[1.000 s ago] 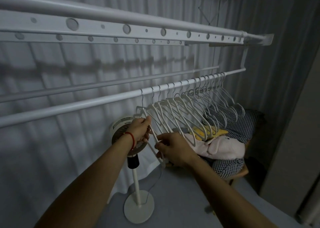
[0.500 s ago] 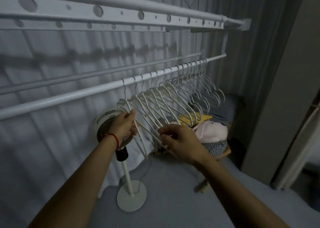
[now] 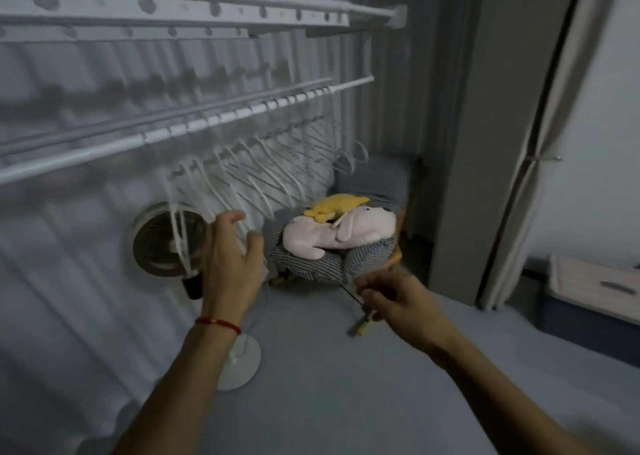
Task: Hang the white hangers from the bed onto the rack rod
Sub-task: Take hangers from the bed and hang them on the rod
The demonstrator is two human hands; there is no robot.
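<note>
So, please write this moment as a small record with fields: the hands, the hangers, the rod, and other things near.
left hand: open, fingers spread, holds nothing, in front of the nearest hangers
right hand: low and apart from the hangers, blurred; fingers loosely curled, no hanger in it
white hangers: a row hooked on the rod, blurred
rack rod: white, runs from left to upper right
fan: stands on the floor behind the left hand
soft toys: a pink one with a yellow one on it, on a checked cushion
</note>
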